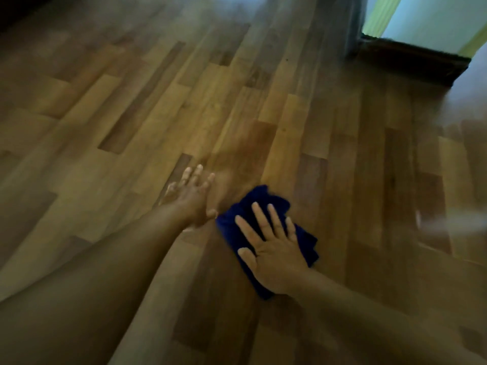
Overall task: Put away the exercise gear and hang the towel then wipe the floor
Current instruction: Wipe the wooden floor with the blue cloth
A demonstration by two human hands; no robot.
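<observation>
Wooden plank floor (237, 106). Right hand (274, 248): fingers straight, spread, pressing flat on blue cloth (263, 200). Left hand (192, 198): fingers extended, flat on floor, holding nothing.

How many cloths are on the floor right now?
1. A blue cloth lies on the wooden floor, under the flat right hand. The left hand holds none. Anything outside the frame is unseen.

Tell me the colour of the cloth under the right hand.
Dark blue cloth, plain with no pattern, seen in the head view.
</observation>
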